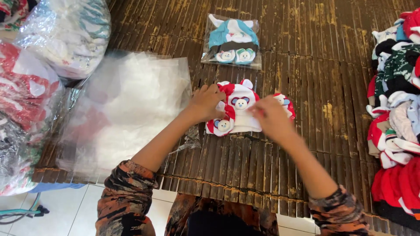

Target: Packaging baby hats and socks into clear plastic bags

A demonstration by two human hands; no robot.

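Bags of clear plastic point(65, 35), stuffed with folded fabric goods, stood well to the left of the left hand point(205, 104); their exact contents could not be told. Nearer that hand lay a stack of flat clear sleeves point(131, 105), unfilled, its right edge just beside the wrist. Beyond both hands lay a sealed clear packet point(232, 41) that held a blue and white baby set with two small bear-faced pieces at its near edge.

The left hand rested palm down, fingers curled onto the left part of the red and white baby set point(239, 111), pinning it to the slatted bamboo mat point(306, 65). The right hand point(271, 118) covered the set's right part; it was blurred, so whether it pinched the fabric could not be told. The set lay flat between the hands, its ears pointing away from the person, its long axis running left to right.

Well to the right of the right hand, a pile of loose sets point(396, 109) lay unbagged.
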